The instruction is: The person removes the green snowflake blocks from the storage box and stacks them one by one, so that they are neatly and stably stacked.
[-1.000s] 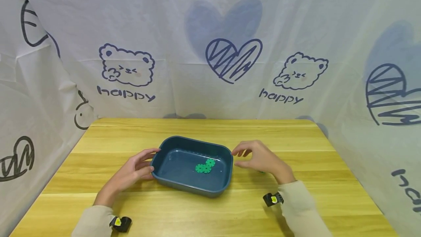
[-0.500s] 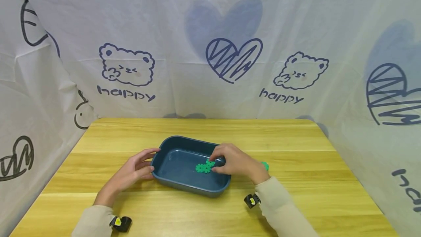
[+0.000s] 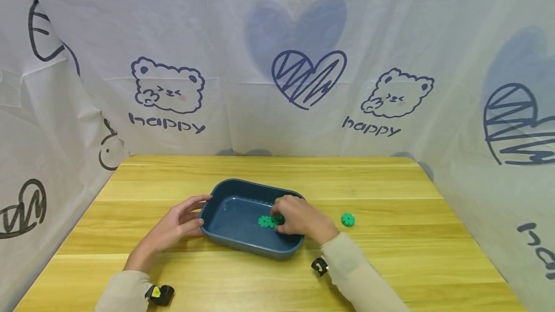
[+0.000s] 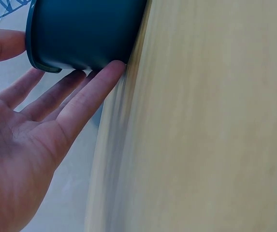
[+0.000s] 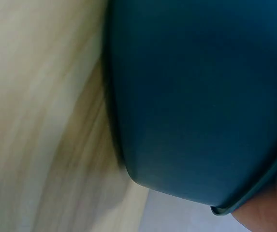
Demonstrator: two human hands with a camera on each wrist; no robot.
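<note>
A dark blue-green rectangular tray [image 3: 243, 244] stands on the table. My left hand [image 3: 175, 223] touches its left end with fingers extended; in the left wrist view the fingertips [image 4: 111, 70] lie against the outer wall. My right hand [image 3: 299, 218] reaches over the right rim into the tray, its thumb and fingers curled about the green notched discs. One green notched disc [image 3: 264, 221] shows beside the fingertips, and others there are partly hidden. Whether the fingers pinch a disc is not visible. In the right wrist view the tray's outer wall [image 5: 201, 106] hides the fingers.
Another green notched disc [image 3: 348, 219] lies on the wooden table [image 3: 390, 254], right of the tray. A patterned white cloth [image 3: 243, 124] hangs behind the table and at both sides. A black wrist camera [image 3: 159, 295] sits at the left cuff.
My right hand has moved left and down, from outside the right rim to the discs in the tray. The disc on the table has come into full view. My left hand stays put.
</note>
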